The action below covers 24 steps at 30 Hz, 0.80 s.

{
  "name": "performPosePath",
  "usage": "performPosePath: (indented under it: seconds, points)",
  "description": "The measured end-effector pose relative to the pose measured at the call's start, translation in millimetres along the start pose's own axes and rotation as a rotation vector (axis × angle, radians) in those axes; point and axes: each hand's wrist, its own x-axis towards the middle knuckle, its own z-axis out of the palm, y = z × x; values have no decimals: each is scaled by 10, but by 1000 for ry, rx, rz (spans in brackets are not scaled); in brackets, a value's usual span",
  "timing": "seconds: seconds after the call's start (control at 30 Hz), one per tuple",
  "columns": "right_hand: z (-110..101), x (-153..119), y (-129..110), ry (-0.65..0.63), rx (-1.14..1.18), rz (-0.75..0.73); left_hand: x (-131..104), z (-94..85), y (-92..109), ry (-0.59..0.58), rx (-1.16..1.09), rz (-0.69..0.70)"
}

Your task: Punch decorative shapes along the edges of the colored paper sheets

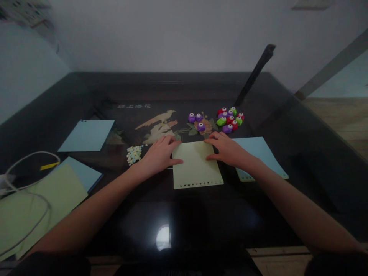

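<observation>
A pale yellow-green sheet of paper (197, 163) lies on the dark table in front of me, with a row of small punched shapes along its near edge. My left hand (163, 151) grips its left edge, thumb on the paper and fingers by the far corner. On the opposite edge, my right hand (225, 149) holds the sheet the same way. Beyond the paper stand purple craft punches (200, 127) with white round tops. A cluster of red, green and purple craft punches (230, 119) sits farther right.
Right of the sheet lies a stack of blue and yellow paper (260, 155) with punched edges, partly under my right forearm. Small paper cutouts (134, 154) are heaped by my left wrist. Blue sheets (87, 135), yellow sheets (37, 207) and a white cable (21, 189) lie at left.
</observation>
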Motion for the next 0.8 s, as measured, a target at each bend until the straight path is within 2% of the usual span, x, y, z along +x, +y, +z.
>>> performPosePath:
  seconds: [0.3, 0.5, 0.67, 0.8]
  points:
    - [26, 40, 38, 32, 95, 10, -12, -23, 34, 16, -40, 0]
    - [33, 55, 47, 44, 161, 24, -2, 36, -13, 32, -86, 4]
    - [-20, 46, -8, 37, 196, 54, 21, 88, -51, 46, -131, 11]
    - [-65, 34, -53, 15, 225, 54, 22, 64, -28, 54, -139, 5]
